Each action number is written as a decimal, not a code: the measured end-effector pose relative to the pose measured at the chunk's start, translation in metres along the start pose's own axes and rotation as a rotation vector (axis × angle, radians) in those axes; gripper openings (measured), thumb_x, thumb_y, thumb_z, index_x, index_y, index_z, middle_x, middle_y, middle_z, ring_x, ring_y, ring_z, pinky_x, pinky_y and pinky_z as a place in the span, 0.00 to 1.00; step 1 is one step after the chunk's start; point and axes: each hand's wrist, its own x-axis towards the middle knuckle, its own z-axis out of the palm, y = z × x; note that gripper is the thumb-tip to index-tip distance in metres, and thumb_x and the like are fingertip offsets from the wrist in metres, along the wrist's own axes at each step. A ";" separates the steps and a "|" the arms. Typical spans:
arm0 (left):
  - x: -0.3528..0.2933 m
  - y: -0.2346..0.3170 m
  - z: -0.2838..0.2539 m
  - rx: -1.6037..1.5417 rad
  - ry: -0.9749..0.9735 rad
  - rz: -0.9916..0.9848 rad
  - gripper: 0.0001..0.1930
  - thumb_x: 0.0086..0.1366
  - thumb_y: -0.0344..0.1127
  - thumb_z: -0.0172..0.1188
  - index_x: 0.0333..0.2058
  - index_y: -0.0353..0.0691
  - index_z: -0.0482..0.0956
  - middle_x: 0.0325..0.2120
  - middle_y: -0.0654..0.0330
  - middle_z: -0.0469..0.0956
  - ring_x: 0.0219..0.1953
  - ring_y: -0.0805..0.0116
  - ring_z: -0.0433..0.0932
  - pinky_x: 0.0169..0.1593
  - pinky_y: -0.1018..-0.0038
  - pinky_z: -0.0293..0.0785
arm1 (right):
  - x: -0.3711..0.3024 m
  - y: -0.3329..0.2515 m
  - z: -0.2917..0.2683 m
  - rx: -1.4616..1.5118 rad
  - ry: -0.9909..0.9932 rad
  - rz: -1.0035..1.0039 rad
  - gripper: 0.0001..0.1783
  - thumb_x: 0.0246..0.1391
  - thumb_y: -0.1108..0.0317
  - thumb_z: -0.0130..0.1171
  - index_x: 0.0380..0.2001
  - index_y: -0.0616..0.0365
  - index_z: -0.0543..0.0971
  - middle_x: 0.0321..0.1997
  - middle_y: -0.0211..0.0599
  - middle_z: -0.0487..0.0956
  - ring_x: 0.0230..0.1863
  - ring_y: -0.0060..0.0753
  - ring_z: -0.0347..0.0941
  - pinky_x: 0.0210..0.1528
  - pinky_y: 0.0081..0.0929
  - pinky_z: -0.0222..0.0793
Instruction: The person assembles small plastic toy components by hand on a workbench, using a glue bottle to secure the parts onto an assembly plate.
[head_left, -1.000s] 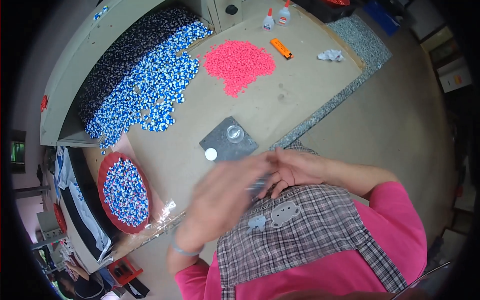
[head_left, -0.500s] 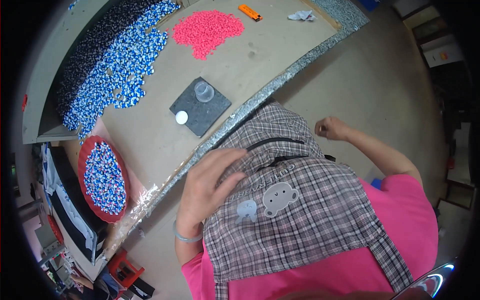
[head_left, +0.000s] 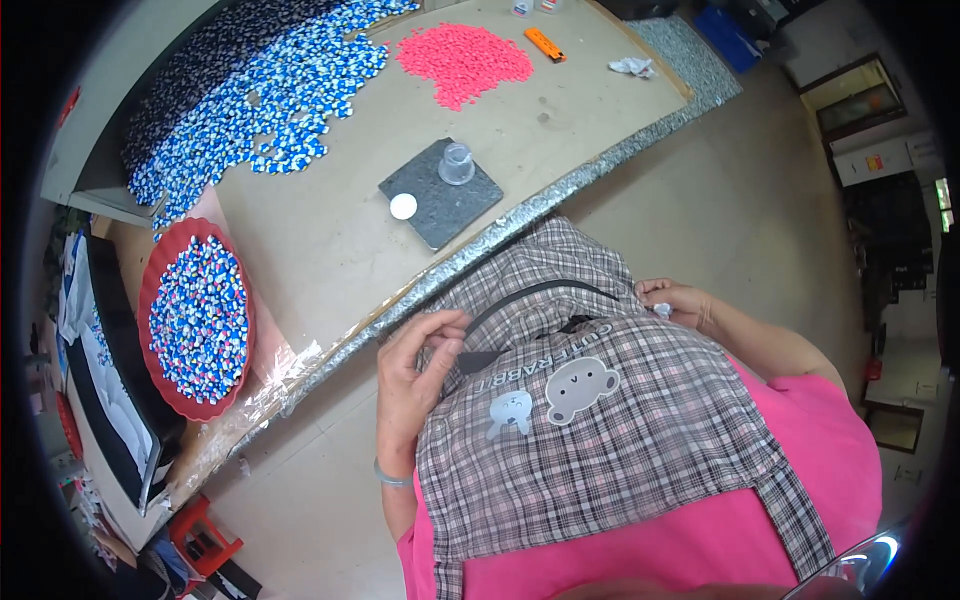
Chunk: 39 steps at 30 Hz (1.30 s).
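Observation:
I wear a grey plaid apron [head_left: 640, 420] with a black-trimmed pocket and two animal patches. My left hand [head_left: 415, 370] is at the left end of the pocket, its thumb and curled fingers pinching the black trim. On the apron's other side, my right hand [head_left: 680, 303] is closed, and a small white crumpled piece [head_left: 662, 311], perhaps tissue, shows beneath its fingers. Beyond the table edge lies a dark grey square slab [head_left: 430, 225]. It carries a clear plastic cup [head_left: 457, 165] and a round white disc [head_left: 403, 206].
Blue-and-white small pieces [head_left: 290, 90] spread across the table's far left, beside a pink heap [head_left: 465, 62]. A red scalloped basin [head_left: 150, 330] holds mixed pieces. An orange cutter-like tool [head_left: 545, 45] and crumpled white paper [head_left: 632, 67] lie farther back. A red stool [head_left: 205, 535] stands below left.
My left hand has gone from spread fingers to a pinch at the pocket trim. My right hand has come against the apron, and the white piece now shows in it. The view has shifted.

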 end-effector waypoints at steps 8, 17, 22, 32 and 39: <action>0.016 -0.023 0.002 -0.067 -0.226 0.008 0.13 0.61 0.25 0.59 0.46 0.37 0.79 0.41 0.58 0.81 0.39 0.71 0.80 0.43 0.77 0.76 | 0.001 -0.009 0.024 0.156 0.019 -0.178 0.04 0.53 0.75 0.59 0.33 0.57 0.77 0.27 0.24 0.76 0.22 0.16 0.70 0.24 0.16 0.69; 0.007 -0.039 -0.009 -0.149 -0.202 -0.095 0.12 0.64 0.27 0.57 0.46 0.37 0.78 0.40 0.60 0.81 0.38 0.75 0.79 0.43 0.78 0.75 | 0.006 0.027 0.002 -0.338 0.152 0.080 0.16 0.52 0.70 0.64 0.45 0.59 0.78 0.40 0.32 0.82 0.39 0.23 0.79 0.40 0.23 0.78; 0.000 -0.040 -0.015 -0.193 -0.178 -0.126 0.11 0.66 0.28 0.56 0.47 0.35 0.78 0.39 0.60 0.81 0.38 0.76 0.78 0.43 0.79 0.74 | -0.003 -0.005 0.068 0.025 0.066 -0.160 0.27 0.56 0.67 0.62 0.57 0.64 0.69 0.55 0.42 0.75 0.51 0.31 0.76 0.52 0.28 0.76; -0.002 -0.046 -0.023 -0.189 -0.210 -0.131 0.12 0.66 0.29 0.56 0.48 0.35 0.77 0.36 0.60 0.81 0.36 0.77 0.78 0.40 0.80 0.74 | -0.010 -0.047 0.109 -1.235 0.042 -0.708 0.24 0.52 0.68 0.63 0.53 0.61 0.74 0.51 0.37 0.78 0.48 0.32 0.75 0.54 0.30 0.71; -0.004 -0.048 -0.021 -0.139 -0.194 -0.124 0.11 0.67 0.30 0.56 0.46 0.36 0.78 0.34 0.60 0.82 0.35 0.78 0.78 0.39 0.81 0.74 | -0.010 -0.045 0.133 -1.689 0.361 -0.302 0.23 0.49 0.55 0.60 0.48 0.52 0.77 0.49 0.48 0.78 0.51 0.49 0.74 0.54 0.37 0.70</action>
